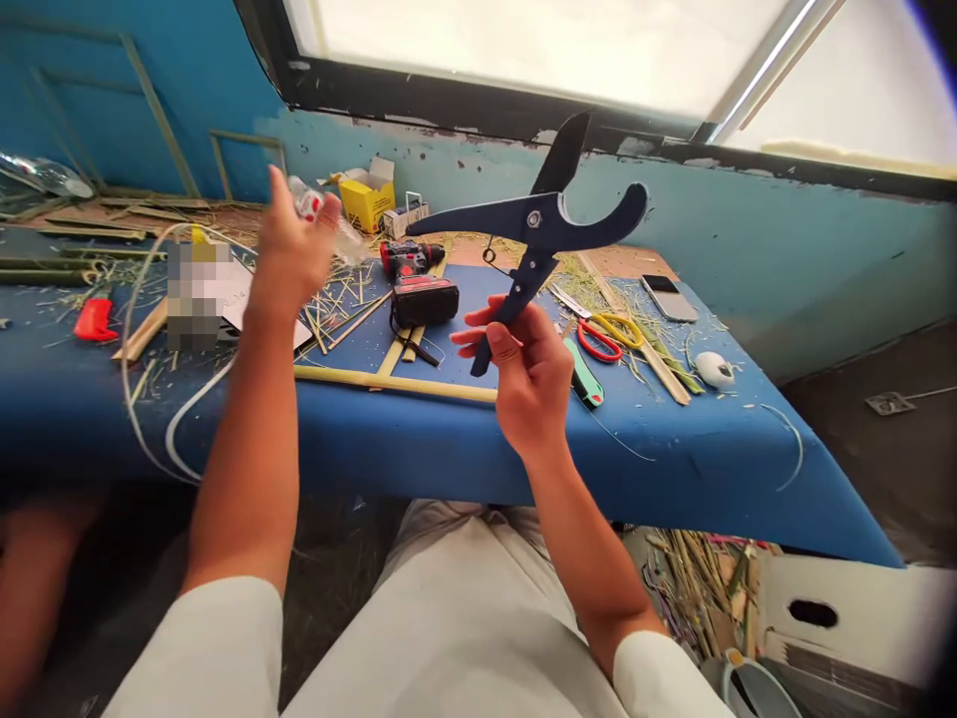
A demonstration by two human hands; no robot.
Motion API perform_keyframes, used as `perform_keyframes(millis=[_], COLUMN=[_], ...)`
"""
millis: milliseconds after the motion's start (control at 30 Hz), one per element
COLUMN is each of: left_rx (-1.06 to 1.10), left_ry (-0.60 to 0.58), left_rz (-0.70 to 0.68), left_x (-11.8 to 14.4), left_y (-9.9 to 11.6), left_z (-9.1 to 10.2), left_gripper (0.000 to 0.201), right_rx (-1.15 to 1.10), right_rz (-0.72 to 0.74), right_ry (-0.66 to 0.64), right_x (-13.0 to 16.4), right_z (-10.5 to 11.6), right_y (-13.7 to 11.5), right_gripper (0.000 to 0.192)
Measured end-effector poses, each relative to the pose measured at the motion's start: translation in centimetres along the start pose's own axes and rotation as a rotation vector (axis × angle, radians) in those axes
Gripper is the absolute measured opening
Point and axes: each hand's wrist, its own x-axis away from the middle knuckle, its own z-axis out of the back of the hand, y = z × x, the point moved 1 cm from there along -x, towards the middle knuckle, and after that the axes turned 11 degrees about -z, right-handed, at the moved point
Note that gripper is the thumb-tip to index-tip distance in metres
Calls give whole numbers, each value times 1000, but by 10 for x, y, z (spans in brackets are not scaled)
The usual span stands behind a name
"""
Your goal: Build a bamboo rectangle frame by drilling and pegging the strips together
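Observation:
My right hand (534, 374) is wrapped round one handle of a dark blue pipe cutter (542, 221). Its hooked jaw and black blade stand apart, and a small spring shows between the spread handles. My left hand (291, 254) is raised over the table's far side, slightly blurred, with thumb and finger apart. A clear plastic bottle (350, 242) with a red mark lies tilted just behind that hand; I cannot tell whether they touch. Below the cutter's upper handle sits a red and black cordless drill (415, 274).
Scissors (609, 334), a green utility knife (585, 374), a phone (668, 297) and a white rounded object (715, 369) lie right. A bamboo strip frame (434, 387), a white hoop (133, 329) and a yellow box (366, 199) share the blue table (710, 449). Another person's arm (34, 588) shows lower left.

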Motion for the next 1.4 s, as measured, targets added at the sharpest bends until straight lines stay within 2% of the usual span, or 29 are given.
perform_keyframes(millis=[100, 167, 233, 300, 367, 400, 467, 533, 567, 633, 667, 733, 800, 867, 967, 1067, 1133, 1233, 1333, 1400], left_rx=[140, 309, 462, 590, 791, 942, 1192, 1224, 1180, 1059, 1014, 901, 770, 669, 556, 458, 398, 350, 481, 640], left_ry=[-147, -152, -136, -223, -408, -542, -828, -990, -1015, -971, -911, -811, -771, -742, -752, -828, -875, -888, -922, -923], left_rz=[24, 5, -14, -13, 101, 196, 382, 516, 565, 627, 630, 567, 483, 404, 306, 251, 248, 283, 273, 223], left_x=[63, 105, 137, 161, 181, 191, 212, 234, 246, 272, 285, 308, 325, 335, 339, 339, 337, 331, 326, 325], left_y=[31, 60, 89, 116, 132, 137, 139, 137, 136, 139, 143, 152, 161, 167, 169, 170, 172, 173, 167, 161], left_z=[-43, -67, -79, -79, -72, -69, -65, -67, -71, -80, -85, -96, -106, -114, -125, -131, -132, -128, -119, -114], left_gripper=[81, 76, 69, 73, 75, 77, 94, 87, 75, 48, 43, 41, 36, 29, 23, 35, 38, 31, 24, 27], right_rx=[41, 77, 106, 144, 222, 271, 363, 428, 456, 517, 554, 644, 740, 799, 771, 714, 710, 734, 754, 665], right_rz=[19, 6, -46, -82, -109, -134, -217, -315, -355, -407, -416, -424, -461, -538, -631, -670, -709, -754, -719, -700], right_ry=[29, 63, 94, 156, 273, 319, 340, 285, 259, 234, 221, 184, 129, 85, 47, 56, 68, 84, 131, 126], right_x=[7, 16, 31, 50, 69, 79, 96, 114, 124, 144, 153, 168, 175, 176, 171, 168, 166, 163, 159, 156], right_z=[16, 30, 45, 61, 77, 86, 103, 117, 123, 130, 131, 132, 133, 134, 137, 138, 137, 137, 141, 146], right_y=[-6, -13, -18, -18, -13, -8, 5, 20, 27, 38, 41, 43, 42, 40, 40, 42, 45, 49, 51, 49], right_gripper=[28, 30, 31, 32, 34, 36, 39, 44, 47, 49, 50, 62, 81, 92, 96, 99, 101, 102, 98, 93])
